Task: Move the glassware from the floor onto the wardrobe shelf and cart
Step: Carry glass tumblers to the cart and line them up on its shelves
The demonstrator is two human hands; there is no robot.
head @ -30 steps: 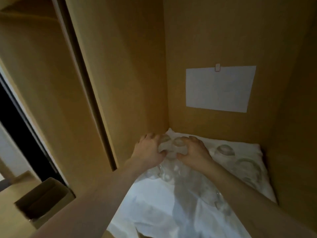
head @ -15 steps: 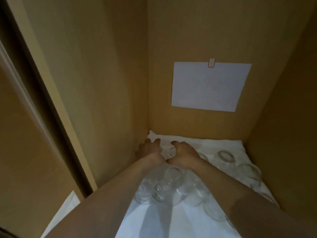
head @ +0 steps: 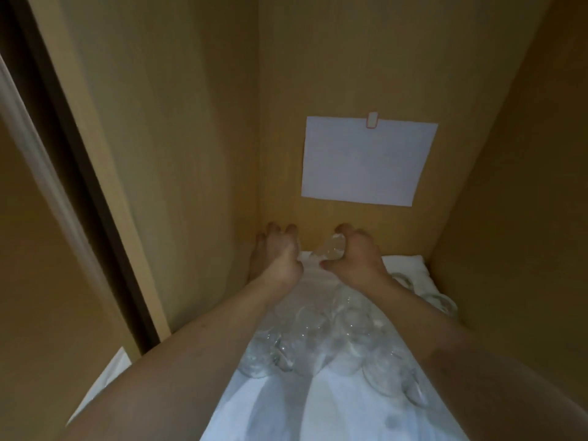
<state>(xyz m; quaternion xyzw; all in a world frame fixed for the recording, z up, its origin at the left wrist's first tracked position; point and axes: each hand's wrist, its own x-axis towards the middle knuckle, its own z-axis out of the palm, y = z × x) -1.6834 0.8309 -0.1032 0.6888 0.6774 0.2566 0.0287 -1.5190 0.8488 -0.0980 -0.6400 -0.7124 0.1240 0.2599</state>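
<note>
Deep on the cloth-lined shelf (head: pixel 410 265), my right hand (head: pixel 356 259) gripped a glass (head: pixel 332 249) near the back wall, my left hand (head: pixel 280 256) curled, contents unclear; glass seemed fragile, slippery, best held round its body.

My left hand (head: pixel 277 253) hides whatever its fingers curl around. My forearms cover part of the glasses (head: pixel 313 340) on the white cloth (head: pixel 286 409), and their outlines blur together.
</note>
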